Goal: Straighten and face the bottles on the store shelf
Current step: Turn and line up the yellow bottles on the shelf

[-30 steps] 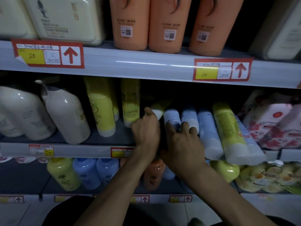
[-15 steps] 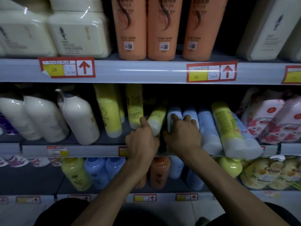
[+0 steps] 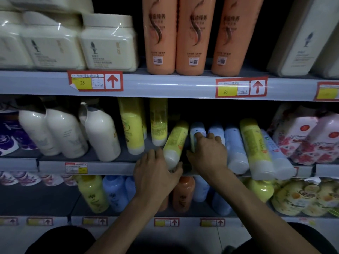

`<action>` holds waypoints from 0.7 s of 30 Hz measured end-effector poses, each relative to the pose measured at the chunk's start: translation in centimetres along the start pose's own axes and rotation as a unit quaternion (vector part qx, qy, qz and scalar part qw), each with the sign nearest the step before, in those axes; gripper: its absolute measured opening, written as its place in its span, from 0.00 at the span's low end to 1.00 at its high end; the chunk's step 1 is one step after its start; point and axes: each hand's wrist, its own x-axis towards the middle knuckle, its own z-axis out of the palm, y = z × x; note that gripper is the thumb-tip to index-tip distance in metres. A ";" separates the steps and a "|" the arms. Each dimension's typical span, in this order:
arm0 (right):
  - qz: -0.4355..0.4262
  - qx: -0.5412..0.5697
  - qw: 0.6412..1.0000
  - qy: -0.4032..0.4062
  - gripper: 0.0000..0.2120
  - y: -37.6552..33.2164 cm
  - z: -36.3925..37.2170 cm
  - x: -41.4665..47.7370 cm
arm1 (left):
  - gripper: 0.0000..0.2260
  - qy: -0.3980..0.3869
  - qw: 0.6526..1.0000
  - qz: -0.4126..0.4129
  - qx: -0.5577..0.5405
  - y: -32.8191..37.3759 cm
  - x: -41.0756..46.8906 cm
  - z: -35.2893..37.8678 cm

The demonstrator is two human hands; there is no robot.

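On the middle shelf point(image 3: 110, 166) a tilted yellow bottle point(image 3: 176, 142) leans with its white cap toward me. My left hand point(image 3: 156, 175) grips its cap end at the shelf's front edge. Right beside it, my right hand point(image 3: 207, 154) grips a pale blue bottle point(image 3: 197, 131), fingers curled over its top. More pale blue bottles point(image 3: 234, 147) and a large yellow bottle point(image 3: 255, 147) lie slanted to the right. Two upright yellow bottles point(image 3: 131, 125) stand to the left.
White bottles point(image 3: 100, 132) fill the middle shelf's left side, floral packs point(image 3: 308, 138) its right. Orange bottles point(image 3: 158, 35) and cream tubs point(image 3: 108, 43) stand on the upper shelf. The lower shelf holds yellow, blue and orange bottles point(image 3: 183, 193). Price tags line the shelf edges.
My left hand has drawn the yellow bottle forward, out of the dark gap, so more of it shows. My right hand stays on the blue bottle. The camera has tilted up.
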 end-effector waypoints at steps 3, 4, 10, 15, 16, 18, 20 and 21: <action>-0.015 -0.002 1.000 0.000 0.21 -0.3 0.2 -0.3 | 0.25 -0.028 0.998 -0.035 -0.040 0.5 0.4 -0.2; -0.019 -0.001 1.000 -0.001 0.21 -0.3 0.2 -0.4 | 0.24 -0.038 0.995 -0.054 -0.069 0.6 0.5 -0.4; -0.060 0.011 0.998 0.024 0.19 -0.4 1.1 -0.8 | 0.23 -0.106 0.931 -0.188 -0.295 0.0 0.7 -0.7; -0.075 0.022 0.995 0.058 0.16 -0.2 1.7 -0.8 | 0.15 -0.145 0.856 -0.245 -0.431 -0.9 0.9 -1.8; -0.078 0.025 0.994 0.069 0.15 -0.1 1.8 -0.8 | 0.14 -0.148 0.841 -0.268 -0.446 -1.2 0.9 -2.1; -0.079 0.037 0.992 0.095 0.14 -0.1 1.9 -0.9 | 0.18 -0.155 0.807 -0.313 -0.477 -1.9 0.8 -2.3; -0.081 0.046 0.989 0.113 0.16 -0.3 1.6 -0.9 | 0.21 -0.161 0.771 -0.347 -0.510 -2.6 0.5 -2.4; -0.080 0.056 0.988 0.121 0.17 -0.4 1.3 -1.0 | 0.21 -0.163 0.756 -0.357 -0.525 -2.9 0.3 -2.5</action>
